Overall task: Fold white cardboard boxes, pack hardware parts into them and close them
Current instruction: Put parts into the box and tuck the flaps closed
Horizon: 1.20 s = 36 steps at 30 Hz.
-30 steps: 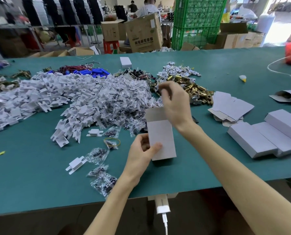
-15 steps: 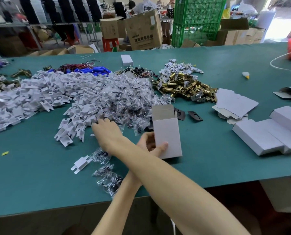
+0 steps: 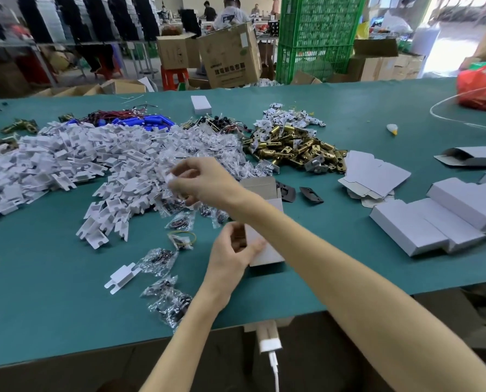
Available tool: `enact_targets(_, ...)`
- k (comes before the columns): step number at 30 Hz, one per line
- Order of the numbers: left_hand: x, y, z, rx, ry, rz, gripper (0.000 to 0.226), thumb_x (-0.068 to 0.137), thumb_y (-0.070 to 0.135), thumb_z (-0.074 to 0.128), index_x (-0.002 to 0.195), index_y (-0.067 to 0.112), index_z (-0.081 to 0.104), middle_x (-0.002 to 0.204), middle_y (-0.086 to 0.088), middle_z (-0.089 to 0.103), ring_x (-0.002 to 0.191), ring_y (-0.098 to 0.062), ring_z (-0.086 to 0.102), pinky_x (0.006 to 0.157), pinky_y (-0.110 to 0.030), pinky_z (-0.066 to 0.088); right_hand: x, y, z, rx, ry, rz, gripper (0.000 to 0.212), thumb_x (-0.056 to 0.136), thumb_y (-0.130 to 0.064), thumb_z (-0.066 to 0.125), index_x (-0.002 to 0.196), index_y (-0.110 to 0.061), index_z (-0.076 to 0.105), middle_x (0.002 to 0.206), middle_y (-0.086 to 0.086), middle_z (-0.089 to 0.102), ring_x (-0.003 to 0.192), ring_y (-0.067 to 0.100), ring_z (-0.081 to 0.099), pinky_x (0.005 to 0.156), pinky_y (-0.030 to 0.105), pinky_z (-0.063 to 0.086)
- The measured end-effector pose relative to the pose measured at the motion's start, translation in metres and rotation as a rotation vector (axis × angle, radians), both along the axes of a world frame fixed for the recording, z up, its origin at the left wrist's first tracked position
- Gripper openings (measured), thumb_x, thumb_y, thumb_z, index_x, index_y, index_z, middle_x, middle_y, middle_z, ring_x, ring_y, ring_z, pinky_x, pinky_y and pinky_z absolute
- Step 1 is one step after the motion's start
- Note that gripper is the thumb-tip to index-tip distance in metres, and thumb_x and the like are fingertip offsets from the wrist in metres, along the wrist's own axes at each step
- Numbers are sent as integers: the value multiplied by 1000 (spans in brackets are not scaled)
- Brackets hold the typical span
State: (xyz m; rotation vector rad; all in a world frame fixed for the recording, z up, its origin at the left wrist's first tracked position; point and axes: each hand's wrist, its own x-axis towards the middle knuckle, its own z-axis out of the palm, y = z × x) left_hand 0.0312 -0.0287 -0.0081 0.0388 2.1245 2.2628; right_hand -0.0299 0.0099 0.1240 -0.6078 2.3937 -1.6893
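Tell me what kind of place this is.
Most likely a packing workshop or small factory: heaps of white plastic parts and brass hardware lie on a long green table, folded white boxes are stacked at the right, and brown cartons and green crates stand behind.

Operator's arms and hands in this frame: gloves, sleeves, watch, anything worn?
Nothing worn that shows. The left hand and right hand are bare: no gloves, rings or tape visible. The left forearm and right forearm are bare to the frame edge, with no sleeve, watch or wristband in view.
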Motion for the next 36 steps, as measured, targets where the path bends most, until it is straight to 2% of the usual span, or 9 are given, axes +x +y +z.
enact_targets(3, -3, -1, -5, -31, 20, 9, 41, 87, 17, 82, 123, 14, 61, 117, 0, 75, 108, -16, 72, 94, -40, 58, 4, 33, 12, 14, -15, -9, 27, 93, -8, 71, 115, 5, 62, 105, 21, 71, 76, 17, 63, 59, 18, 52)
enact_targets(6, -3, -3, -6, -29, 30, -20, 36, 88, 22, 83, 118, 21, 63, 111, 5, 77, 104, -12, 73, 85, -29, 59, 3, 62, 17, 174, 120, -110, 35, 85, -14, 81, 112, -1, 64, 102, 15, 71, 78, 16, 62, 63, 24, 53)
enact_targets(9, 0, -4, -2, -5, 45, -19, 41, 83, 28, 85, 117, 19, 63, 109, 10, 77, 100, -9, 73, 78, -20, 57, 0, 92, 15, 302, 199, -234, 48, 79, -18, 87, 115, -5, 59, 98, 6, 63, 79, 16, 57, 67, 28, 51)
enact_targets(12, 0, -4, -1, -6, 52, -17, 49, 77, 35, 84, 118, 18, 63, 110, 10, 77, 102, -11, 73, 80, -21, 57, 0, 115, 9, 315, 230, -268, 57, 78, -18, 88, 125, -12, 56, 93, 0, 55, 73, 11, 53, 68, 26, 51)
enact_targets(17, 0, -3, 0, 4, 54, -27, 49, 76, 34, 83, 118, 18, 63, 110, 9, 77, 103, -11, 73, 81, -22, 57, 1, 129, -6, 401, 274, -232, 27, 80, -11, 85, 103, -11, 72, 92, 4, 66, 78, 17, 61, 78, 32, 53)
enact_targets(24, 2, -3, 1, 14, 50, -28, 36, 85, 19, 81, 116, 19, 63, 106, 11, 77, 101, -9, 73, 80, -20, 56, -4, 131, -12, 538, 335, -244, 20, 86, -16, 79, 104, -9, 72, 95, 6, 68, 88, 21, 62, 84, 35, 52)
enact_targets(27, 1, -2, 1, 19, 51, -31, 34, 88, 15, 80, 116, 18, 63, 107, 8, 77, 101, -8, 73, 80, -19, 56, -4, 135, -15, 648, 393, -211, 15, 91, -22, 75, 101, -12, 75, 103, 4, 56, 91, 15, 54, 88, 28, 47)
enact_targets(32, 2, -2, 4, 60, 67, -36, 37, 85, 19, 81, 117, 16, 63, 107, 10, 77, 101, -11, 73, 79, -19, 56, -2, 141, -25, 577, 362, -224, 13, 96, -27, 69, 104, -17, 71, 109, 3, 53, 91, 15, 57, 89, 27, 48)
enact_targets(36, 3, -1, 5, 98, 93, -33, 55, 80, 24, 82, 129, 18, 59, 114, -3, 74, 106, -18, 72, 82, -24, 57, 8, 140, -40, 255, 228, -324, 24, 96, -24, 69, 116, -16, 57, 109, 8, 63, 90, 23, 65, 78, 38, 56)
